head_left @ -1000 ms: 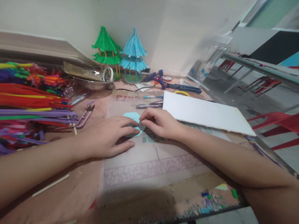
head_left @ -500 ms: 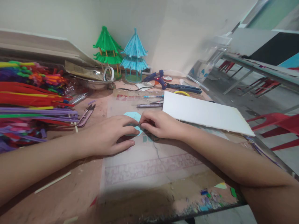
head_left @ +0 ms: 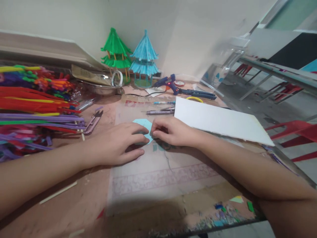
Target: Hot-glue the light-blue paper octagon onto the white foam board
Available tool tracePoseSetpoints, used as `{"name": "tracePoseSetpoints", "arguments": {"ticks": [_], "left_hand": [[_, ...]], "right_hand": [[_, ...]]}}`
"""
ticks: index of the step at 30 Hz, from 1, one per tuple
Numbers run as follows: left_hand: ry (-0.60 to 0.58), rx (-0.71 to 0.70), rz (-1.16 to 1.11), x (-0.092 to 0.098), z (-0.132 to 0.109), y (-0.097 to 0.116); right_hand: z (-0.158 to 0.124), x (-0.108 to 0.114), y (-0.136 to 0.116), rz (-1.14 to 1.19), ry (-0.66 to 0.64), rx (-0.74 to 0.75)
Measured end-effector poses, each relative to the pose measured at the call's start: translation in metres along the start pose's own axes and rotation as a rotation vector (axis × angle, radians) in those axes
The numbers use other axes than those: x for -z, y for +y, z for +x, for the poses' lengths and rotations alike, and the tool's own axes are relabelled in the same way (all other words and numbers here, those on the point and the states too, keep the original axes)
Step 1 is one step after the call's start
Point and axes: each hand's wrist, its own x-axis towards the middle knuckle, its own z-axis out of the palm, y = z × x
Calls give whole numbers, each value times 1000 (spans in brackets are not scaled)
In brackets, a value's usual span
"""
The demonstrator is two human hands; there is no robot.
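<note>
Head view: the left hand [head_left: 119,142] lies open, fingers spread over a pale-blue piece [head_left: 146,123] on the worktop [head_left: 85,195]; the right hand [head_left: 173,132] curls at its edge, any grip unclear

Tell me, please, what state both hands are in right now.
Left hand: open, spread palm down, partly over the light-blue piece.
Right hand: curled at the piece's right edge; whether it is closed on anything cannot be told.
</note>
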Motion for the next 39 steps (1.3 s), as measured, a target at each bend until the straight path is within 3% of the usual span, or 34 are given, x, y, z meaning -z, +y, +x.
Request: {"name": "tracePoseSetpoints", "arguments": {"ticks": [4,6,18,22,26,31,35,39], "left_hand": [[12,-11,6,1,1,0],[11,-11,12,2,1,0],[-28,58,8,1,0,1],[-32,73,3,3,1,2],[-15,60,-10,2,0,2],[64,72,-22,1,0,1],[200,243,30,2,1,-4],[181,467,57,-2,3,-14]], "right_hand": [[1,-1,5,105,218,-56],[1,-2,7,119,261,-68],[2,-11,4,-92,122,108],[-1,-5,-4,-64,10,39],[-3,-3,-4,50,-13,-25],[0,-8,7,380,311,-87],[3,-7,13,582,420,-135],[4,-7,11,789,379,-186]]}}
